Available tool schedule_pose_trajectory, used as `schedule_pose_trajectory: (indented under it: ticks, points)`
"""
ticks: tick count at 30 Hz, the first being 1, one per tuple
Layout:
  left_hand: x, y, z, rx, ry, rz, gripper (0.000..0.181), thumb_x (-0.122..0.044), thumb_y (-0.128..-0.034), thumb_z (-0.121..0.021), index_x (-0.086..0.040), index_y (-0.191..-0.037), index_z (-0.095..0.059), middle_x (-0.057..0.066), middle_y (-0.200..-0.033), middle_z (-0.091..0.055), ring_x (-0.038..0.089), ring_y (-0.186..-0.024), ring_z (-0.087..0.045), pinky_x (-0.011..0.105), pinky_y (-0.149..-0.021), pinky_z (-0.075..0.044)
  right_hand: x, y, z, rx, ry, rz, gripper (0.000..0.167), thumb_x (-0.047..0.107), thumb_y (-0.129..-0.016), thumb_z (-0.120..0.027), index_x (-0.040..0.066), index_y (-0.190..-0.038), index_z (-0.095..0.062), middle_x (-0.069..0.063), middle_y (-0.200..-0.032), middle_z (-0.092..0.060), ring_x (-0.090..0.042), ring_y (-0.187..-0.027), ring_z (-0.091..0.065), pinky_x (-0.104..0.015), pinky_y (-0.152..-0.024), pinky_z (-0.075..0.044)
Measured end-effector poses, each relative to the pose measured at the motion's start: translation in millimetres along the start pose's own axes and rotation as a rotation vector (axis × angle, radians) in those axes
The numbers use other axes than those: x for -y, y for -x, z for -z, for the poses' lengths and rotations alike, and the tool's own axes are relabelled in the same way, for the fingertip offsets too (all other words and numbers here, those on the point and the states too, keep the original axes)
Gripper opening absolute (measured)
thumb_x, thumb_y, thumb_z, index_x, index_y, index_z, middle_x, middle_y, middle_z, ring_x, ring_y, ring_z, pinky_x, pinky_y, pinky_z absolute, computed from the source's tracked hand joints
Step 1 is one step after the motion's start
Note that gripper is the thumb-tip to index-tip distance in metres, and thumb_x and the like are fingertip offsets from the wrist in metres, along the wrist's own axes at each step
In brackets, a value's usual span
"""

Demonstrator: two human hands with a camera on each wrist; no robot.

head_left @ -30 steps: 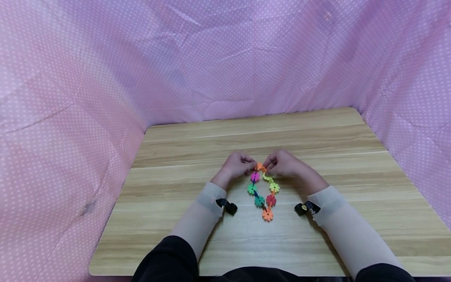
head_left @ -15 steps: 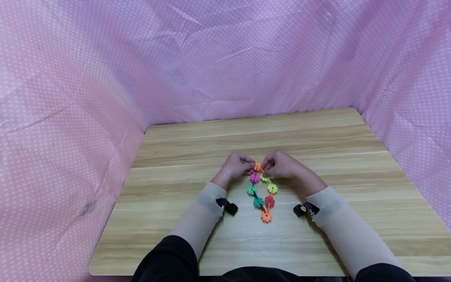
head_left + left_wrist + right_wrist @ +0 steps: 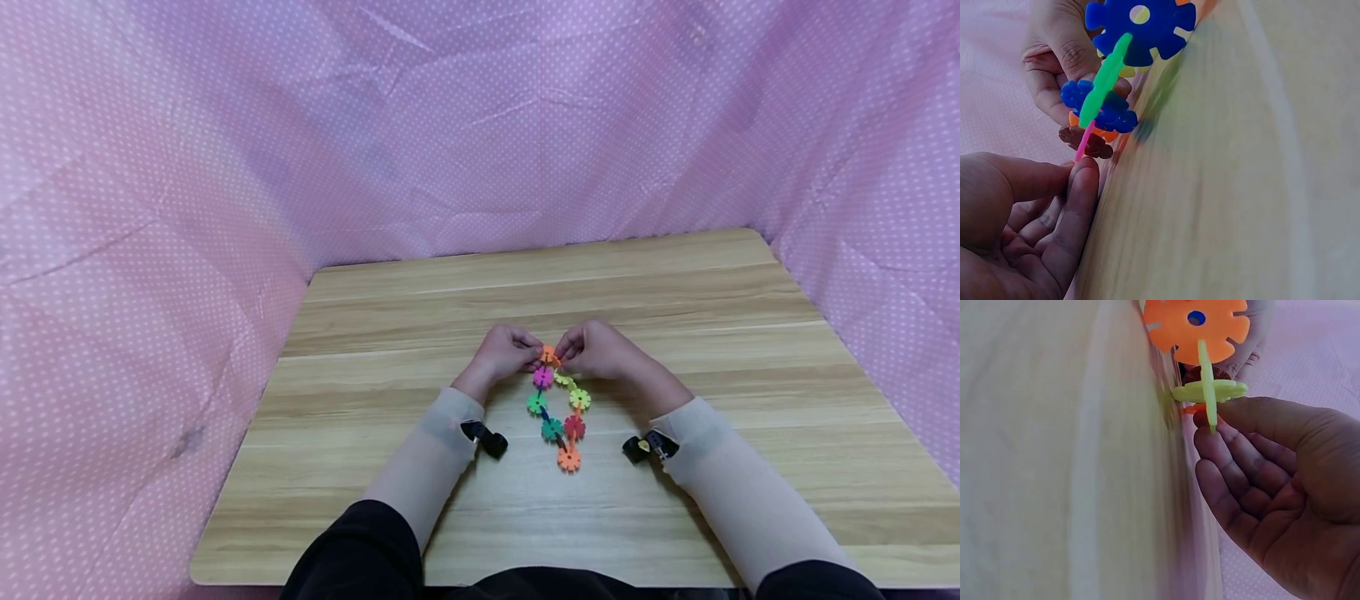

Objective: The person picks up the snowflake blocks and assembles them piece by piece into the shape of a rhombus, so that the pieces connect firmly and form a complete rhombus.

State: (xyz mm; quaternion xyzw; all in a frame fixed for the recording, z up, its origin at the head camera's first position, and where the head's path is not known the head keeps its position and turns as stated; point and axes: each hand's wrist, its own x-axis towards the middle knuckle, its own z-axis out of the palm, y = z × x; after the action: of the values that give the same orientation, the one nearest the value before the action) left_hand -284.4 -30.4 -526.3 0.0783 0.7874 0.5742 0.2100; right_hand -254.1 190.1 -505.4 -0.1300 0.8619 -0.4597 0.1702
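Observation:
A closed loop of slotted plastic snowflake discs [image 3: 575,427] in orange, pink, green, yellow and red lies between my hands in the head view, with blue and brown discs linking some of them. My left hand [image 3: 504,352] pinches the loop's far end beside an orange disc [image 3: 548,355]. In the left wrist view the left thumb and a finger meet by the edge of a pink disc [image 3: 1084,142]. From the other side my right hand [image 3: 600,350] pinches the same end. The right wrist view has its thumb behind a yellow disc [image 3: 1209,387]; the exact contact is partly hidden.
The loop and both hands are over a wood-grain table [image 3: 420,300] with rounded corners. Pink dotted cloth [image 3: 480,133] hangs behind it and along both sides. A small black camera [image 3: 491,443] sits on each wrist.
The loop's far end and my right hand have shifted slightly left over the last second. The left hand stays nearly in place, and both keep their pinch.

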Motion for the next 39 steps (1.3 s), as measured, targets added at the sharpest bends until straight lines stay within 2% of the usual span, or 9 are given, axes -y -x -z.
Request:
schedule_pose_trajectory:
  ticks: [8, 17, 23, 26, 30, 33, 35, 37, 39]
  points:
    - [-1.3, 1.0, -2.3, -0.018, -0.071, -0.036, 0.006, -0.004, -0.0970, -0.074, -0.004, -0.098, -0.081, 0.006, -0.089, -0.078, 0.015, -0.075, -0.073, 0.029, -0.068, -0.062, 2, -0.1, -3, -0.017, -0.015, 0.003, 0.013, 0.000, -0.087, -0.083, 0.005, -0.098, -0.078, -0.007, -0.089, -0.074, -0.023, -0.080, -0.069, -0.035, -0.072, -0.060]
    - [1.7, -0.5, -0.6, -0.007, -0.089, -0.046, 0.007, -0.006, -0.0977, -0.075, -0.005, -0.101, -0.081, 0.005, -0.091, -0.078, 0.015, -0.077, -0.074, 0.029, -0.069, -0.062, 2, -0.4, -3, -0.004, -0.040, -0.018, 0.014, 0.001, -0.086, -0.084, 0.004, -0.098, -0.077, -0.007, -0.089, -0.074, -0.024, -0.081, -0.069, -0.036, -0.073, -0.060]
    - [2.5, -0.7, 2.6, -0.010, -0.178, -0.078, 0.008, -0.011, -0.0981, -0.075, -0.011, -0.103, -0.082, -0.001, -0.095, -0.077, 0.014, -0.084, -0.072, 0.029, -0.076, -0.060, -1, -3.6, -2, 0.014, -0.027, 0.003, 0.014, 0.004, -0.087, -0.084, 0.004, -0.099, -0.078, -0.006, -0.089, -0.075, -0.022, -0.082, -0.070, -0.032, -0.073, -0.059]
    - [3.3, -0.2, 5.6, -0.029, -0.240, -0.094, 0.010, -0.015, -0.0980, -0.076, -0.016, -0.106, -0.082, -0.005, -0.097, -0.075, 0.013, -0.090, -0.069, 0.030, -0.083, -0.058, -3, -4.7, -2, 0.034, -0.014, -0.001, 0.013, 0.006, -0.089, -0.084, 0.006, -0.100, -0.077, -0.006, -0.090, -0.075, -0.022, -0.085, -0.071, -0.034, -0.077, -0.059]
    - [3.8, 1.8, 9.6, -0.053, -0.261, -0.105, 0.016, -0.020, -0.0991, -0.075, -0.015, -0.114, -0.079, -0.008, -0.101, -0.073, 0.013, -0.095, -0.066, 0.033, -0.088, -0.056, -2, -1.7, 2, 0.033, 0.000, -0.037, 0.013, 0.012, -0.092, -0.082, 0.010, -0.103, -0.076, -0.005, -0.095, -0.074, -0.023, -0.089, -0.069, -0.039, -0.084, -0.057]
    - [2.4, 5.0, 12.1, -0.053, -0.280, -0.136, 0.023, -0.025, -0.1010, -0.073, -0.013, -0.121, -0.076, -0.008, -0.104, -0.072, 0.015, -0.099, -0.066, 0.035, -0.091, -0.056, 1, 2.8, 10, -0.014, 0.053, -0.039, 0.014, 0.021, -0.095, -0.080, 0.014, -0.106, -0.076, -0.003, -0.098, -0.073, -0.023, -0.092, -0.068, -0.040, -0.085, -0.056]
    - [0.1, 7.1, 14.7, -0.049, -0.304, -0.166, 0.028, -0.028, -0.1031, -0.070, -0.012, -0.126, -0.074, -0.006, -0.111, -0.072, 0.017, -0.105, -0.067, 0.037, -0.095, -0.056, 2, 4.4, 18, -0.067, 0.107, -0.013, 0.016, 0.026, -0.097, -0.078, 0.014, -0.108, -0.077, -0.002, -0.100, -0.073, -0.023, -0.092, -0.067, -0.040, -0.083, -0.056]
    - [-1.1, 8.5, 18.3, -0.046, -0.369, -0.196, 0.034, -0.035, -0.1056, -0.065, -0.015, -0.133, -0.070, -0.004, -0.124, -0.071, 0.021, -0.119, -0.064, 0.042, -0.105, -0.051, 3, 6.1, 25, -0.125, 0.157, 0.027, 0.020, 0.026, -0.099, -0.076, 0.011, -0.112, -0.077, -0.003, -0.102, -0.074, -0.023, -0.094, -0.067, -0.041, -0.084, -0.057]
    - [-1.8, 9.6, 23.9, -0.049, -0.463, -0.244, 0.042, -0.044, -0.1082, -0.057, -0.018, -0.140, -0.066, 0.000, -0.139, -0.065, 0.025, -0.133, -0.056, 0.048, -0.116, -0.041, 2, 8.5, 31, -0.181, 0.183, 0.059, 0.024, 0.026, -0.100, -0.075, 0.007, -0.116, -0.076, -0.007, -0.106, -0.074, -0.026, -0.097, -0.068, -0.044, -0.086, -0.057]
